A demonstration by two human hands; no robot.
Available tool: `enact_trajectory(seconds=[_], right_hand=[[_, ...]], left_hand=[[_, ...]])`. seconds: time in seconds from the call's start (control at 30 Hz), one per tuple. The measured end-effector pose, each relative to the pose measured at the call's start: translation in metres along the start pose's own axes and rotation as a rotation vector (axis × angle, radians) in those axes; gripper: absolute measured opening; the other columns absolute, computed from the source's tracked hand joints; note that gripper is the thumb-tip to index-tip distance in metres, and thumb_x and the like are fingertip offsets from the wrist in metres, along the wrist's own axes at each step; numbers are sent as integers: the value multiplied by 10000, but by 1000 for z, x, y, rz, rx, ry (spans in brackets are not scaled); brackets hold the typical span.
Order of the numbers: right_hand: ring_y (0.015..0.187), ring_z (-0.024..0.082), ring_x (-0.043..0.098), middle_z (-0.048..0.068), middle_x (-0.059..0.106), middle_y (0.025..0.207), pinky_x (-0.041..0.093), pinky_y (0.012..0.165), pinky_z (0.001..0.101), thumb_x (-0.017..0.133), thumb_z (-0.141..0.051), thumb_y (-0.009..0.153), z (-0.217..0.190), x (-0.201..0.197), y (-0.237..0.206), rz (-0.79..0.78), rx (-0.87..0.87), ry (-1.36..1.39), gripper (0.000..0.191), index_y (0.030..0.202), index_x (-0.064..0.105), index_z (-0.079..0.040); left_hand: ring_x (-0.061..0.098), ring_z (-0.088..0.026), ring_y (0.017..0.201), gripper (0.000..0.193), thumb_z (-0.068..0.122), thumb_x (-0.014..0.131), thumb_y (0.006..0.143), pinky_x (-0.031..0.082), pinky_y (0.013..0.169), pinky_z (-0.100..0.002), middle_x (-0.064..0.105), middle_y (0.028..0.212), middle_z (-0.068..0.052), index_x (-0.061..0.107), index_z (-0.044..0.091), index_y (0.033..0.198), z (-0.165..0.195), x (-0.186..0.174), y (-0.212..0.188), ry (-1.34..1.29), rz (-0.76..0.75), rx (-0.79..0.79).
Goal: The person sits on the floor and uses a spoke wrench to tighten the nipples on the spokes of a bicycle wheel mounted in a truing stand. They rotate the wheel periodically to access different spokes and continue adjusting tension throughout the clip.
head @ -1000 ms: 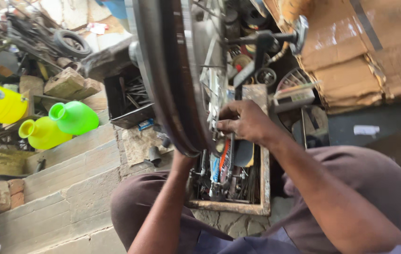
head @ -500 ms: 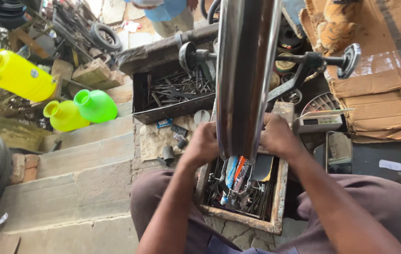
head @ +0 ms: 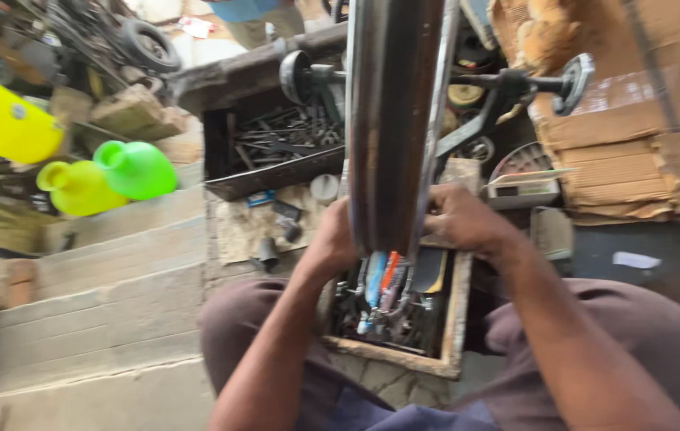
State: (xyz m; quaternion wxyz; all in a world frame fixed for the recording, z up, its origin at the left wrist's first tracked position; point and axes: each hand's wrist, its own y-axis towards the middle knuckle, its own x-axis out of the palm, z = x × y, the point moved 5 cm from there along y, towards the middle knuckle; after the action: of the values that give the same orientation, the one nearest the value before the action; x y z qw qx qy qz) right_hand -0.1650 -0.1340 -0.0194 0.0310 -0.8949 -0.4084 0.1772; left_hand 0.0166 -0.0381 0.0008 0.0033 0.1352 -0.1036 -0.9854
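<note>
Workshop floor | wheel (head: pixel 392 120) upright, edge-on | L hand (head: pixel 334 239) + R hand (head: pixel 460 219) grip it

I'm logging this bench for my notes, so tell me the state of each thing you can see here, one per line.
Wheel: upright, edge-on, gripped on both sides.
Left hand: closed on the wheel's left side.
Right hand: closed on the wheel's right side.
Wooden tool box: open, full of tools.
Dark metal tray: open, holding metal parts.
Green jug: lying on its side.
</note>
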Motion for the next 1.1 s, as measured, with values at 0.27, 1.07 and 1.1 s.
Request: enact_trajectory(seconds=[0.27, 1.07, 1.1], right_hand=[[862, 142, 709, 121, 777, 1012, 577, 780, 297, 794, -67, 849, -9, 7, -5, 42, 194, -4, 200, 1032, 768, 11], [1067, 190, 762, 97, 785, 1168, 570, 968, 322, 733, -79, 854, 3, 20, -13, 118, 137, -129, 375, 1228, 715, -59], [1066, 196, 762, 102, 785, 1161, 569, 963, 326, 731, -81, 855, 2, 19, -13, 118, 123, -141, 371, 1224, 715, -54]], left_hand=[[651, -115, 639, 112, 86, 705, 934, 535, 544, -286, 721, 728, -16, 731, 2, 866, 6, -26, 2, 14, 42, -285], [651, -193, 1015, 435, 150, 712, 1004, 574, 837, -294, 663, 1206, -113, 590, -28, 1382, -87, 3, 6, -288, 226, 60], [649, -194, 1022, 434, 146, 715, 1001, 573, 846, -297, 661, 1210, -112, 591, -25, 1380, -88, 3, 6, -291, 235, 60]])
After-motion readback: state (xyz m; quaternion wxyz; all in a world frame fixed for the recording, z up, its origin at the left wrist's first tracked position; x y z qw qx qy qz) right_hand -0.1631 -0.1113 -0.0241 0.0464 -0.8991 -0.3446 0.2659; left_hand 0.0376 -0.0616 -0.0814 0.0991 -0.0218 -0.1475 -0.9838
